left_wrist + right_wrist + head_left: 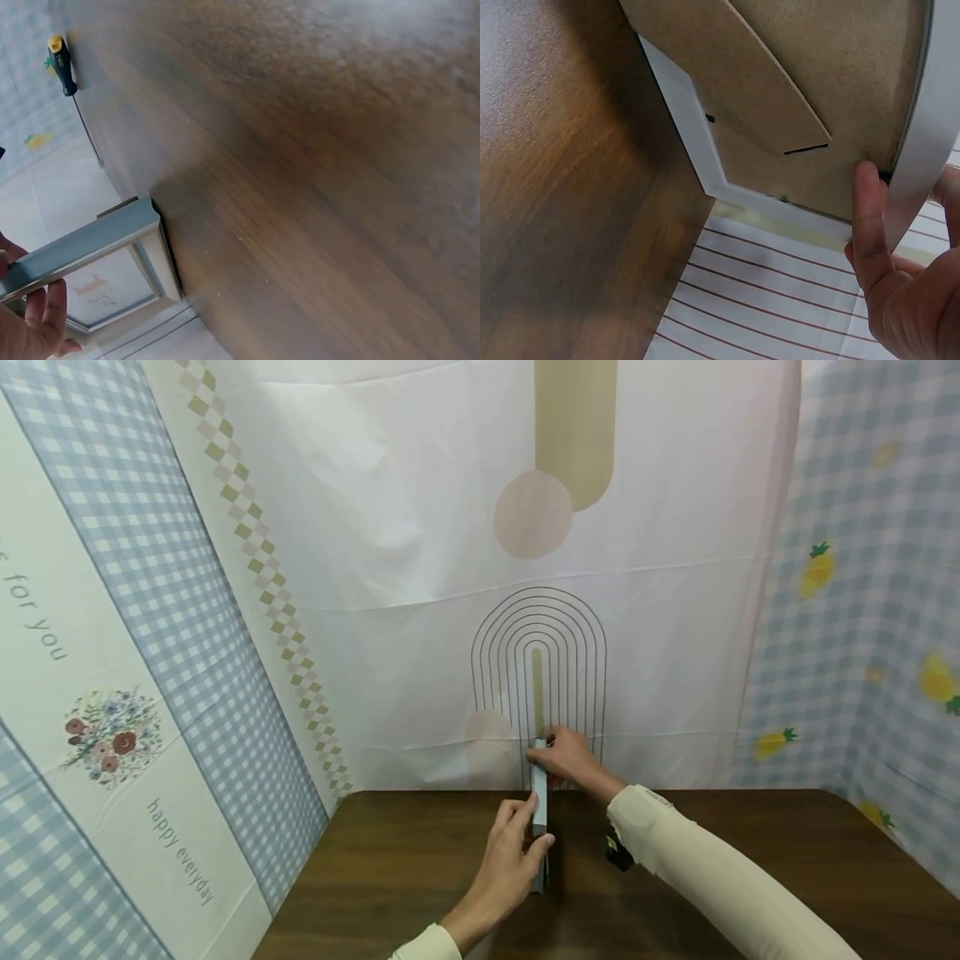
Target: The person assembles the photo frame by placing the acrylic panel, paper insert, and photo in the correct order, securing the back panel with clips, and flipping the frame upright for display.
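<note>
A grey-blue picture frame (540, 806) is held edge-on above the dark wooden table. My left hand (504, 856) grips its near part, fingers on one side and thumb on the other. At the far end, my right hand (572, 756) pinches the rim. The left wrist view shows the frame's front (112, 281), with a faint picture inside. Brown backing board (780, 180) with a stand leg (735, 82) appears in the right wrist view, where a right fingertip touches the board beside the rim. Whether the frame's lower edge touches the table cannot be told.
A screwdriver (62, 67) with a dark and yellow handle lies on the wooden table (405, 860), to the right of the picture frame. White printed cloth (390, 677) hangs behind the table, and checked cloth (795, 668) hangs at the right.
</note>
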`<action>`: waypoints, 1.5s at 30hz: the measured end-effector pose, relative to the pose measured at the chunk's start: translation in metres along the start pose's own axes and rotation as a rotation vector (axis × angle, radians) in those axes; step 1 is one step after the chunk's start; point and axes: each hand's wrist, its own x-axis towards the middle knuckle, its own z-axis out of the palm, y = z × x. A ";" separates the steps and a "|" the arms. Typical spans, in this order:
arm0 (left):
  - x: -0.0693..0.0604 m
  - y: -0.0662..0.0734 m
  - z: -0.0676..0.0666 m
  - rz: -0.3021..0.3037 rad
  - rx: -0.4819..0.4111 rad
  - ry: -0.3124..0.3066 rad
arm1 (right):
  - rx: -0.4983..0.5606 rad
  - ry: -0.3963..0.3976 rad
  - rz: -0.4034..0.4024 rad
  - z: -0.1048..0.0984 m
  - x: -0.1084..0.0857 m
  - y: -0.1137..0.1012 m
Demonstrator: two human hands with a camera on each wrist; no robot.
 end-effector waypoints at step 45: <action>0.013 0.003 0.035 0.188 0.263 0.021 | -0.082 0.111 -0.004 -0.023 -0.011 0.050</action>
